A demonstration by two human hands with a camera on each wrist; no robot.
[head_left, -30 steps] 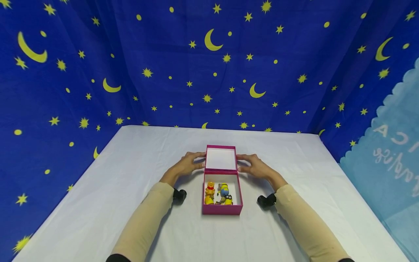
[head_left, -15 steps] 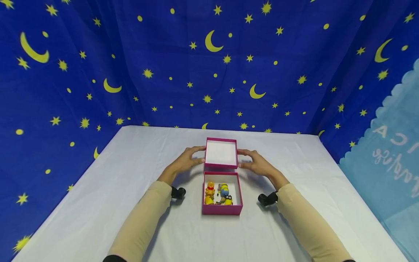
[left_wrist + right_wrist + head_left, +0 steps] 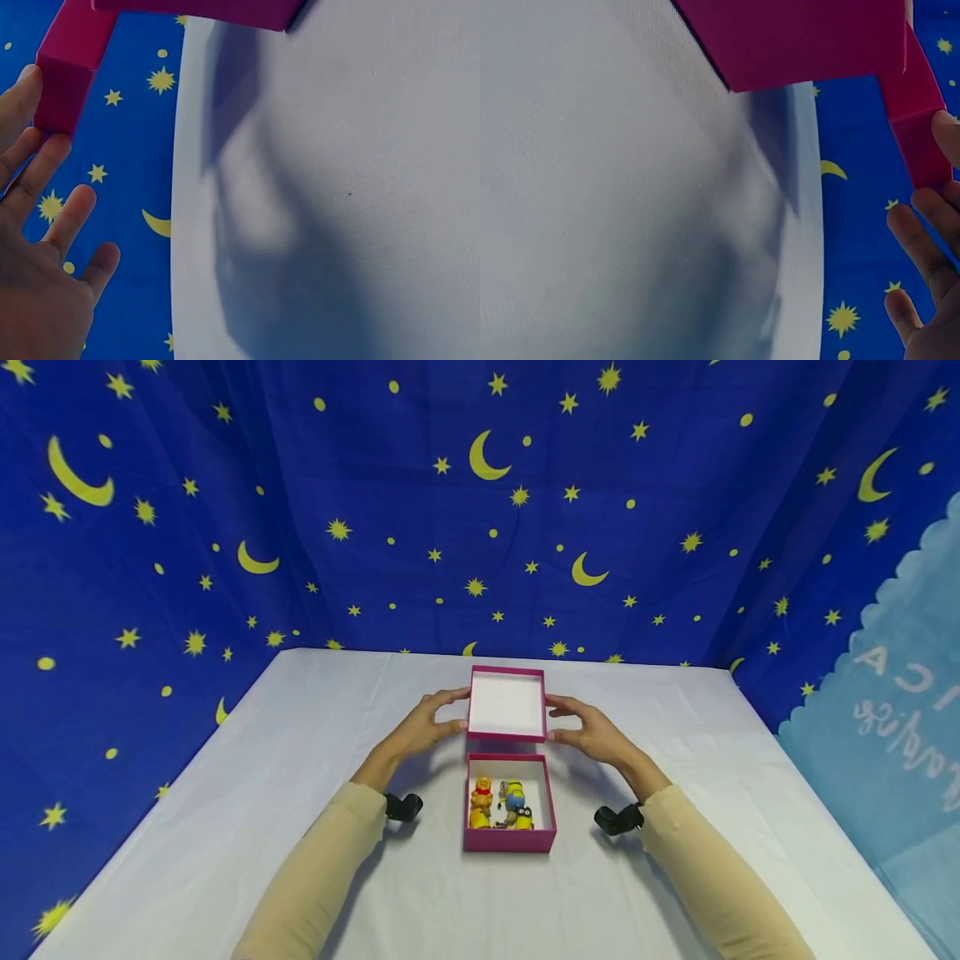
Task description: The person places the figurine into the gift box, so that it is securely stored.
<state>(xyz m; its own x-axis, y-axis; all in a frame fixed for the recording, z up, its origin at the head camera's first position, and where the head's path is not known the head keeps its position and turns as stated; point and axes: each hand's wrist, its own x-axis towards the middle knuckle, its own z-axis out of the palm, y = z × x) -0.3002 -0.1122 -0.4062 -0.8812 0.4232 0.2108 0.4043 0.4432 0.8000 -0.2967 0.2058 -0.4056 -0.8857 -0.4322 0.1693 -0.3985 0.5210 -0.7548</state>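
Observation:
A magenta box lid (image 3: 507,703), its white inside facing me, is held between my two hands behind the box. My left hand (image 3: 418,727) grips its left side, thumb near the lower corner and fingers higher up. On the right side, my right hand (image 3: 592,732) grips it the same way. Both wrist views show a lid corner pinched between thumb and fingertips, other fingers spread. The magenta box (image 3: 510,840) stands on the table in front of the lid. Inside lie a yellow-orange bear figure (image 3: 482,791) in red and several yellow minion figures (image 3: 513,796).
A white cloth covers the table (image 3: 337,710). Behind and left hangs a blue curtain (image 3: 390,510) with yellow stars and moons. At the right is a light blue banner (image 3: 892,710) with lettering. Black wrist-camera mounts (image 3: 403,807) jut inward from both wrists.
The lid has moved away from the box's back edge, up and back, carried by both hands. A gap now shows between lid and box. The box and its figures have stayed put.

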